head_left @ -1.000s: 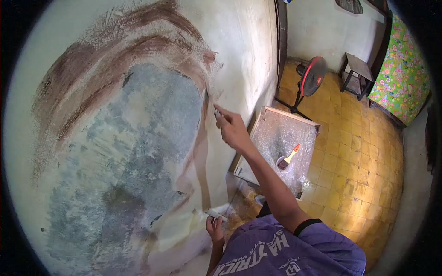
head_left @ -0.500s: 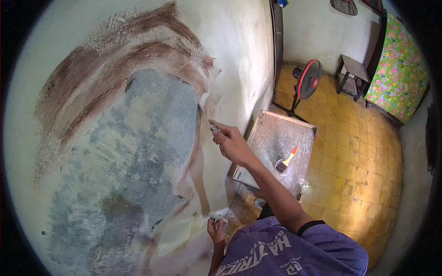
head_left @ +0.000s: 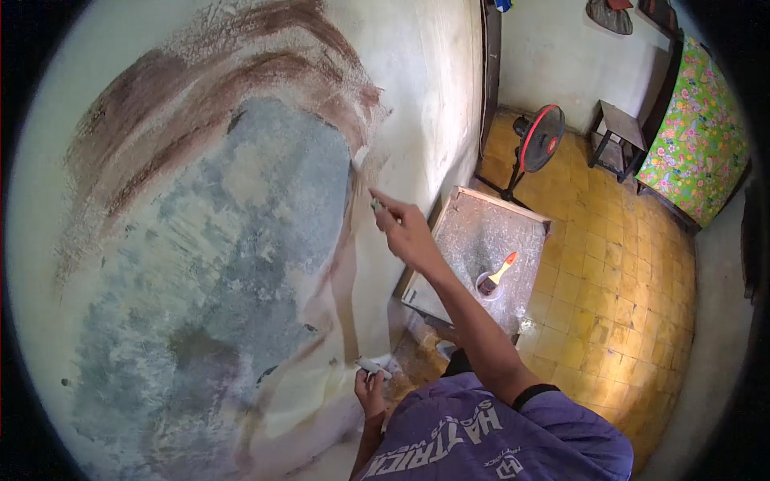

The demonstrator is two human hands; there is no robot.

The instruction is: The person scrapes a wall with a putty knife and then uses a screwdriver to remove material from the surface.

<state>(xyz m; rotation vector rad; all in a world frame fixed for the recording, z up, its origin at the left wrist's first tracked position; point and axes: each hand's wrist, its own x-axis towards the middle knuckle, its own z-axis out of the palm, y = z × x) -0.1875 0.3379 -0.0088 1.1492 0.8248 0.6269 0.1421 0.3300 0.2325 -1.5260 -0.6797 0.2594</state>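
Observation:
My right hand (head_left: 403, 233) reaches up to the wall (head_left: 377, 276), index finger stretched along its surface. Pinched in it is a small pale piece (head_left: 376, 206), mostly covered by the fingers; I cannot tell its kind. Just left of it runs the edge of a bare grey patch (head_left: 277, 180) where the coating is gone, with brown smears (head_left: 208, 104) around its top. Lower down, my left hand (head_left: 370, 394) grips a flat pale grey piece (head_left: 374, 368) close to the wall.
A low speckled board-topped table (head_left: 473, 220) carries a paintbrush (head_left: 503, 269) resting on a small white tub (head_left: 484, 280). Behind it stands a fan (head_left: 542, 138). Farther off are a small dark table (head_left: 619, 128) and a green floral cloth (head_left: 694, 132). Yellow tiles (head_left: 597, 280) cover the floor.
The view has shifted slightly. My right hand sits a little higher in the picture, still at the grey patch's edge; my left hand appears slightly farther left and up. Both keep their hold.

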